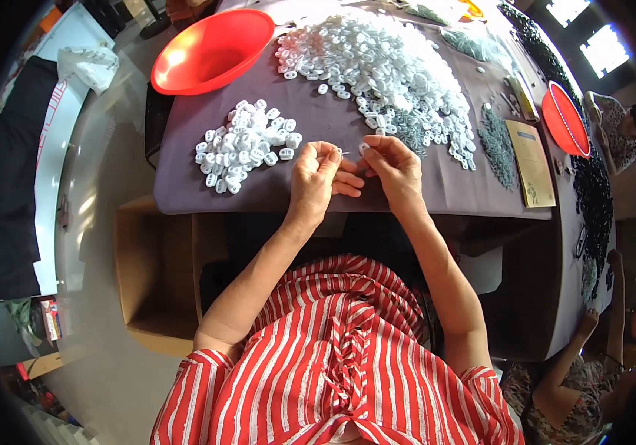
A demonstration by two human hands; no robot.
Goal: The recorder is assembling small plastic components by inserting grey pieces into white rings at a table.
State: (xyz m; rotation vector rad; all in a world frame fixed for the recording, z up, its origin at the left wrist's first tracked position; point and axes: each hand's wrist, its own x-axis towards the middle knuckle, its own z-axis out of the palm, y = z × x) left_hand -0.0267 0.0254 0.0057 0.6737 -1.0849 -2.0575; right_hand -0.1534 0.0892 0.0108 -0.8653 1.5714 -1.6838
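Both my hands are raised just over the near edge of the cloth-covered table (259, 199). My left hand (312, 178) pinches a small, thin pale piece (344, 153) between thumb and forefinger; its exact kind is too small to make out. Close beside it, my right hand (396, 172) grips a small white oval plastic piece (364, 147) at its fingertips. Left of my hands lies a small heap of white two-holed cord locks (240, 144). A much larger heap of white plastic pieces (377, 63) spreads beyond my hands, with small grey pieces (408, 133) at its near side.
A red bowl (214, 52) stands at the table's far left corner. To the right lie another grey pile (497, 148), a yellow-brown booklet (531, 165), a red basket (564, 119) and black pieces (592, 200). A cardboard box (155, 267) sits below left. Other people are at the right.
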